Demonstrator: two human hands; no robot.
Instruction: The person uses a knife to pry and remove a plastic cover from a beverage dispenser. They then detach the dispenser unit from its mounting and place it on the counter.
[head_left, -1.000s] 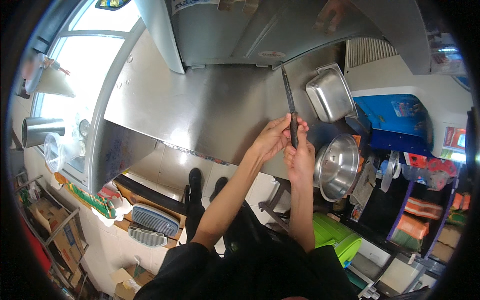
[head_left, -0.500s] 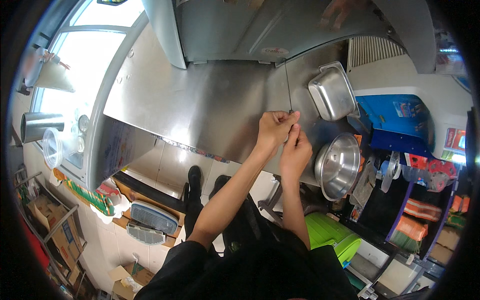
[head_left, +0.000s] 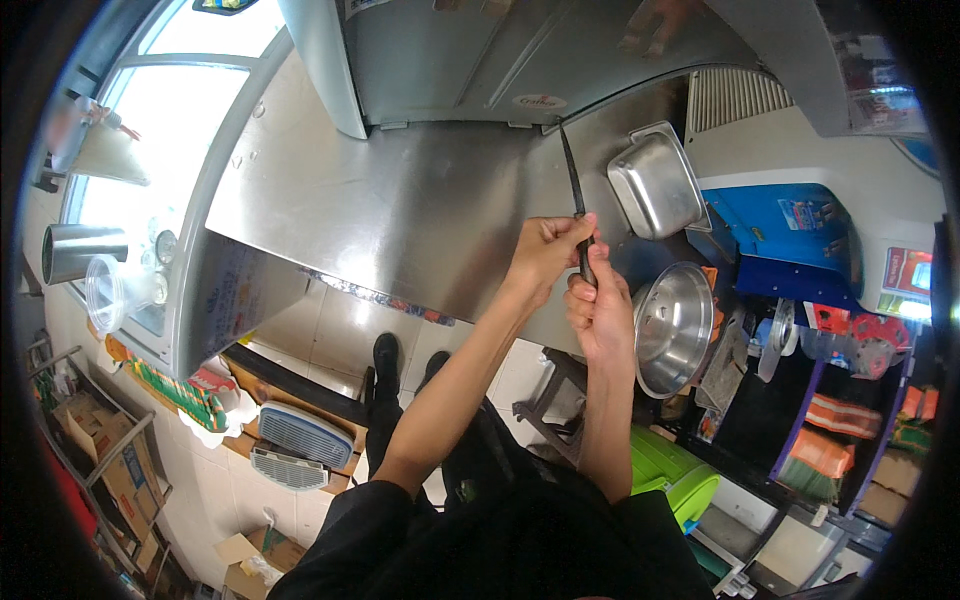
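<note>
Over the steel counter (head_left: 380, 220), both hands grip one long, thin, dark knife (head_left: 573, 180). Its narrow blade tapers away from me towards the grey panel, with the flat side now showing. My left hand (head_left: 543, 255) is closed, pinching the knife with thumb and fingers where blade and handle meet. Just below, my right hand (head_left: 605, 310) is closed around the dark handle, which is partly hidden by the fingers. A rectangular steel pan (head_left: 657, 185) lies to the right of the blade, and a round steel bowl (head_left: 675, 330) is right of my right hand.
Beyond the counter rises a grey metal panel (head_left: 450, 75). Farther right are a blue-and-white machine (head_left: 785, 235) and racks with orange packets (head_left: 840, 420). A lime-green bin (head_left: 675, 470) stands low at right. At left are a steel cup (head_left: 85, 255) and clear plastic tubs (head_left: 105, 290).
The knife has turned from edge-on, so its flat side shows. My right hand has shifted slightly down and right and rotated around the handle; my left hand keeps its pinch.
</note>
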